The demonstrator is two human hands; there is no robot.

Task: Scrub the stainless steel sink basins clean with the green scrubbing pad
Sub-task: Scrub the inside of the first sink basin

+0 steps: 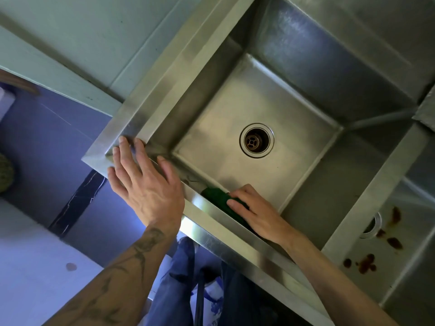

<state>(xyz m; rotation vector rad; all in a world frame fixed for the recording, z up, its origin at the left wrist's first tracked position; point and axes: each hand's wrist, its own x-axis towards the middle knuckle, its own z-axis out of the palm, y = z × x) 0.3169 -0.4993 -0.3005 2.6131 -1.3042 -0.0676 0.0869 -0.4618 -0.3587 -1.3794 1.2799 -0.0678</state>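
My left hand point(143, 182) lies flat on the rim corner point(101, 155), and my right hand point(256, 212) presses the green scrubbing pad point(216, 195) flat-fingered. The other basin point(409, 274) looks untouched, with its brown stains point(366, 264) still to scrub.

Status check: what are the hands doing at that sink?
Left hand flat on sink rim corner. Right hand presses green pad on basin's near wall. Nothing blocking; brown stains in next basin.

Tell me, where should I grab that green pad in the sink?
I'd pinch the green pad by its uncovered end, coming from above. It lies flat against the near side of the basin and the right hand presses its other end, leaving that end free.
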